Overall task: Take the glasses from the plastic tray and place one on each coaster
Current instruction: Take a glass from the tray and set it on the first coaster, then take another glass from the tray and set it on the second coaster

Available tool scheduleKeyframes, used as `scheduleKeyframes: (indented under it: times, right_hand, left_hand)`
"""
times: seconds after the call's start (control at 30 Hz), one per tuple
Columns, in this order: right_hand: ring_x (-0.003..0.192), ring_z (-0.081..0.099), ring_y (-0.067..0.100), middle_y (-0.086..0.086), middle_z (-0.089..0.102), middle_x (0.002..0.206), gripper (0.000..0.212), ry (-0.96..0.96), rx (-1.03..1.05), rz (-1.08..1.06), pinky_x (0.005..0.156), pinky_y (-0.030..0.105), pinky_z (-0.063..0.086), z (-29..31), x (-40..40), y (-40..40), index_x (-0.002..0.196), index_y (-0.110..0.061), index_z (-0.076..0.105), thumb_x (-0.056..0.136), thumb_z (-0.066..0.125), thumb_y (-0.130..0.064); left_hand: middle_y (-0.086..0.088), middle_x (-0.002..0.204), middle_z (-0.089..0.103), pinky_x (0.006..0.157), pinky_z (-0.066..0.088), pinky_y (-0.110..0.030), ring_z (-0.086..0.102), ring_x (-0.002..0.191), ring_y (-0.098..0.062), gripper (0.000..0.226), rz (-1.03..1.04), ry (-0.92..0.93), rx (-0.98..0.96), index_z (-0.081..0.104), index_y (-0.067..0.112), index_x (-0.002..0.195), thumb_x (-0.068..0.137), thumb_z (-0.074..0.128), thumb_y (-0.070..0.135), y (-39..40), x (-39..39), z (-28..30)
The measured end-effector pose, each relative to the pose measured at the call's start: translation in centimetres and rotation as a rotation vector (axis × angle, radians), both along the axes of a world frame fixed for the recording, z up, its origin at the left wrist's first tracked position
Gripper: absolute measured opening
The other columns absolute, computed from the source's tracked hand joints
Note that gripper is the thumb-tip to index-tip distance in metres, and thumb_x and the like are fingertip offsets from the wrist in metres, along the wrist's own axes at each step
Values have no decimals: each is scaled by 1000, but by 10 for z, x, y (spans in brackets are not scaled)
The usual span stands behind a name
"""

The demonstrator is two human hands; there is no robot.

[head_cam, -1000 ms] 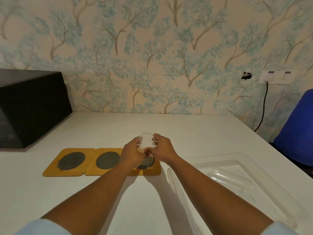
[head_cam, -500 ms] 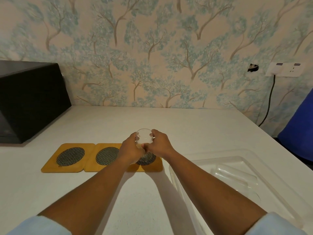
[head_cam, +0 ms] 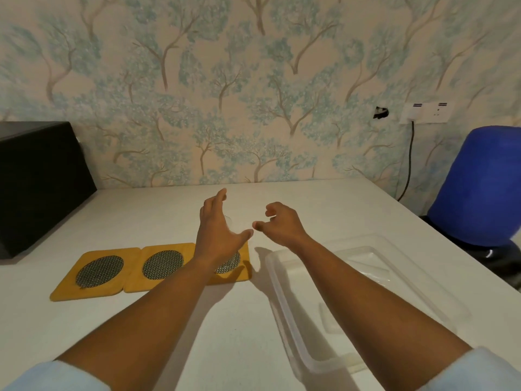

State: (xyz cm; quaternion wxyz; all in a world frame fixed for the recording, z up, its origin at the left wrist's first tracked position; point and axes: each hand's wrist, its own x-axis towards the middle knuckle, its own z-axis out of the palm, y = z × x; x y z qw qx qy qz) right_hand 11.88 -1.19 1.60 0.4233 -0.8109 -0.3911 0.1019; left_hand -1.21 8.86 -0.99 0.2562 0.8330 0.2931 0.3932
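Note:
Three yellow coasters with dark mesh centres lie in a row on the white table: left (head_cam: pixel 100 270), middle (head_cam: pixel 162 265), right (head_cam: pixel 244 268). My left hand (head_cam: pixel 217 232) hovers open over the right coaster and covers most of it. A sliver of clear glass rim (head_cam: pixel 229 220) shows just behind that hand, over the right coaster; the rest of the glass is hidden. My right hand (head_cam: pixel 282 224) is open, fingers curled, a little to the right, holding nothing. The clear plastic tray (head_cam: pixel 394 244) sits at the right, with a faint clear glass shape (head_cam: pixel 372 265) lying inside.
A black box (head_cam: pixel 42 182) stands at the table's far left. A blue chair (head_cam: pixel 479 187) is beside the table's right edge. A wall socket with a black cable (head_cam: pixel 408 165) hangs behind the right corner. Patterned wall bounds the table's far side.
Both hands held the glass over the right coaster before. Now they have let go of it and spread apart, lifted slightly.

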Motion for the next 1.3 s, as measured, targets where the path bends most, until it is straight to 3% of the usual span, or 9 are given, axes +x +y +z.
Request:
scheduleKeyframes:
  times: [0.17,0.3,0.4,0.6,0.77,0.83,0.97,1.1,1.3]
  right_hand:
    - [115,60,24,7,61,130,65,8,-50,-79,90,32,50,0,22,-42,133,-9,54,78,78,-32]
    - [111,61,23,7,62,128,61,18,-75,-115,89,32,51,-2,35,-74,130,-9,56,77,79,-28]
    - [111,61,23,8,62,128,61,-4,-117,-132,89,32,52,-4,44,-93,131,-8,56,76,79,-25]
    - [123,53,26,6,59,134,59,-212,-533,-129,95,37,48,-5,61,-124,133,-12,54,80,70,-32]
    - [124,51,25,2,59,132,55,-288,-750,-113,98,40,39,-14,69,-142,131,-16,56,81,69,-35]
    - [123,54,24,2,59,133,58,-287,-828,-65,102,40,43,-17,71,-147,135,-18,54,82,71,-34]
    - [118,59,23,3,61,130,62,-364,-891,6,95,37,52,-23,77,-151,138,-19,52,81,74,-27]
    - [115,59,22,2,63,126,67,-476,-943,41,92,34,49,-31,85,-149,137,-22,51,76,76,-36]
    - [83,64,20,-2,63,94,52,-628,-965,78,68,30,39,-42,90,-144,114,-23,63,67,75,-43]
  left_hand:
    - [4,138,45,96,42,-30,42,127,-13,98,-165,48,-80,31,28,148,68,87,35,-34,26,-1]
    - [7,138,51,104,43,-38,44,131,-15,87,-336,241,-136,43,33,142,67,87,33,-57,45,-6]
    - [3,142,50,104,41,-34,45,132,-16,89,-412,355,-157,42,29,144,68,88,32,-73,60,-7]
    - [-1,141,53,102,45,-34,52,126,-18,74,-457,469,-189,45,21,144,78,80,16,-109,91,-10]
    - [-2,143,52,102,46,-35,53,126,-21,71,-473,576,-234,47,21,143,80,76,6,-131,111,-17]
    - [-2,146,49,101,47,-33,53,127,-21,73,-484,626,-237,46,23,143,79,77,6,-137,116,-20]
    - [-4,146,50,103,46,-35,53,127,-22,71,-481,651,-233,45,24,144,81,74,7,-143,123,-27]
    - [-4,145,50,103,46,-37,55,125,-23,68,-458,648,-245,44,25,145,84,71,10,-145,127,-30]
    - [-5,144,52,103,46,-35,55,126,-22,58,-426,598,-293,48,25,143,89,59,5,-146,130,-32]
